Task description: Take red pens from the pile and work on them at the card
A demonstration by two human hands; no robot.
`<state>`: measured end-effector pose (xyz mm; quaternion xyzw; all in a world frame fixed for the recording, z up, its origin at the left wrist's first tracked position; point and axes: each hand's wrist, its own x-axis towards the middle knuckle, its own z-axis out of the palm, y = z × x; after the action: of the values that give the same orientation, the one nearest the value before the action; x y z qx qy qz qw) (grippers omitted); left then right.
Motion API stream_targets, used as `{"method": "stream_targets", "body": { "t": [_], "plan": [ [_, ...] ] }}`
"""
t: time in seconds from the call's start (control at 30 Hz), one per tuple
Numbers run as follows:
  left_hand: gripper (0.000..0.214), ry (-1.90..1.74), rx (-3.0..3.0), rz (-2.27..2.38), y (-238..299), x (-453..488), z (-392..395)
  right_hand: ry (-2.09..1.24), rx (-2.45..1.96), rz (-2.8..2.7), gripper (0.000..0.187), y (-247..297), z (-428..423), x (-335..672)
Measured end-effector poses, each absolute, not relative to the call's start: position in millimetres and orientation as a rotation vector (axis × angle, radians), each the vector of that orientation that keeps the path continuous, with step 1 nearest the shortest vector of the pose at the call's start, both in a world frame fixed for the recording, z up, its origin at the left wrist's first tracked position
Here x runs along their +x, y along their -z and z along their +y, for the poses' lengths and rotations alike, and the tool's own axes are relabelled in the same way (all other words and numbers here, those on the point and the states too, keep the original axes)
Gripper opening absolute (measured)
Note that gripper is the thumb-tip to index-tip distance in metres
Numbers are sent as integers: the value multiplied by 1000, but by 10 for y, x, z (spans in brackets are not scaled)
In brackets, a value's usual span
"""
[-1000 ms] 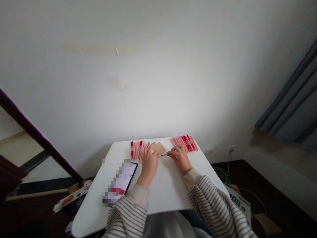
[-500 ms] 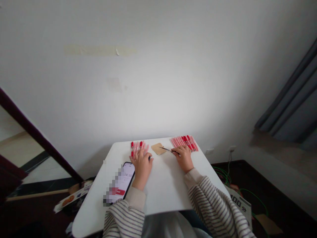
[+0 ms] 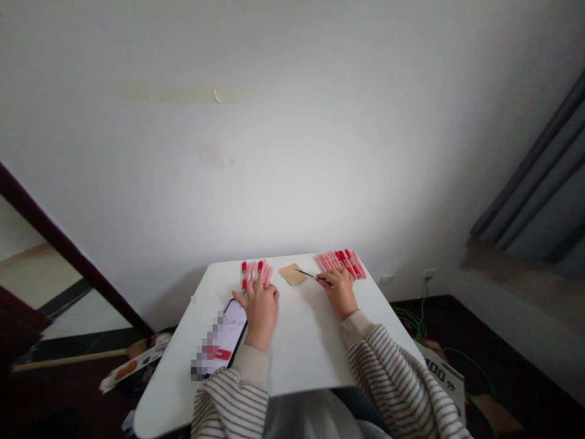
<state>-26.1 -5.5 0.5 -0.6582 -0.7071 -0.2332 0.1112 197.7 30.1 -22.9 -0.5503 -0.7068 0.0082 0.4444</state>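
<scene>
My left hand [image 3: 262,305] lies flat at the near ends of the left group of pink and red sticks [image 3: 260,269], with its fingers outstretched and the thumb spread toward the phone. The fingertips touch or cover the sticks; nothing shows gripped in them. My right hand [image 3: 340,288] is closed around a thin dark pointed tool [image 3: 308,275], too fine to name. Its tip reaches left over a small tan square piece [image 3: 290,275] on the table. A larger row of pink and red sticks [image 3: 329,261] lies just beyond my right hand, which partly covers their near ends.
A phone [image 3: 227,332] with a timer on its screen lies on the left of the white table [image 3: 304,360]. Behind stands a pale wall [image 3: 292,152]. Green cables [image 3: 415,323] and a printed box [image 3: 445,378] are on the floor at the right.
My left hand has spread its thumb out to the left and flattened. A small dark object seen by its fingers before no longer shows. The right hand has hardly moved.
</scene>
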Motion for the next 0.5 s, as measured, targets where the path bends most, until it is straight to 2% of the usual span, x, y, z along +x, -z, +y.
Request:
{"method": "stream_targets", "body": {
  "t": [0.27, 0.5],
  "plan": [
    [15, 753, -1952, -2094, 34, -253, 10, -12, -1361, -1750, 14, 233, 306, 1981],
    [13, 961, -1962, -2144, -50, -202, 20, 35, -1343, -1788, 13, 209, 280, 1972]
  ]
}}
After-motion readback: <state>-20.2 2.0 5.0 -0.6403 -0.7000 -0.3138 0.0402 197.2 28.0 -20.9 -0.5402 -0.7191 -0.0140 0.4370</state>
